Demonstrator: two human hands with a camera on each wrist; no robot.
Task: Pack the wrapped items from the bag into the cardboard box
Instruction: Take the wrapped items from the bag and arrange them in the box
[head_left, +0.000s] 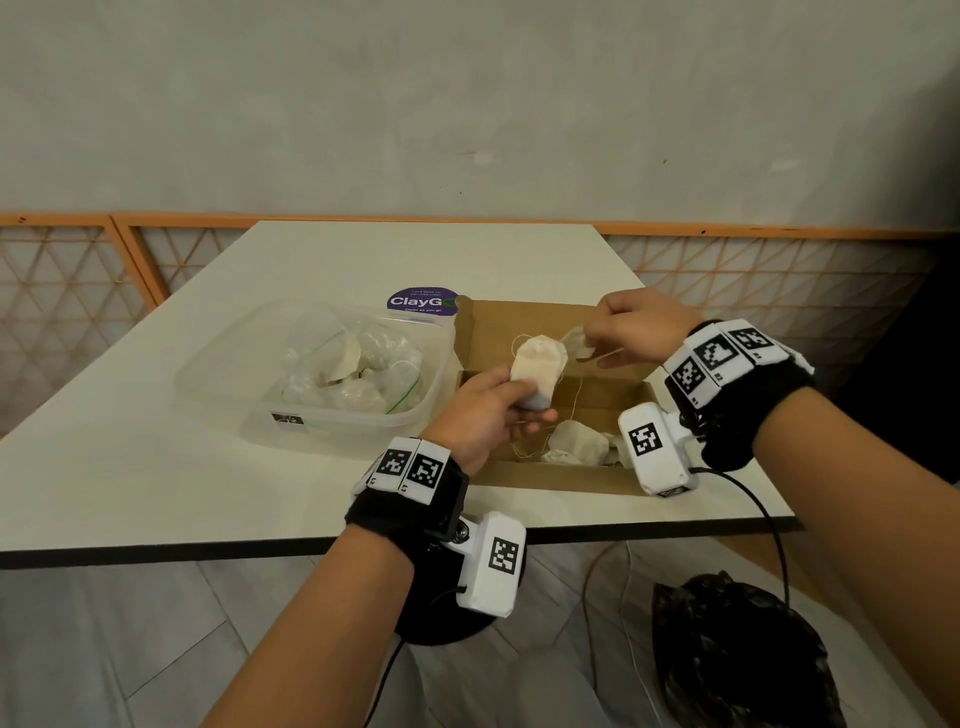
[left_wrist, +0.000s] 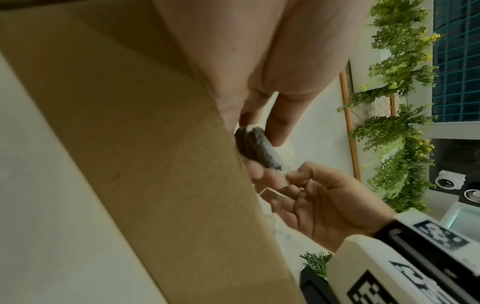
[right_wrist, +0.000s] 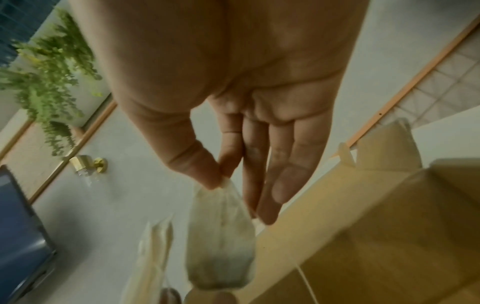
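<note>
Half-hidden packets (head_left: 576, 446) behind right wrist

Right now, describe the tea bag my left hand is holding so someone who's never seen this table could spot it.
Find the open cardboard box at the near edge of the white table. Above its left wall, the left hand grips a pale tea bag by its lower end. Unlike the bags lying in the box, it is held upright in the air.

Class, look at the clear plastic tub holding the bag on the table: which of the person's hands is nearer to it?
Left. The left hand holds a tea bag just beside the plastic tub, at the cardboard box's near-left edge. The right hand is farther off, above the box's far side.
</note>
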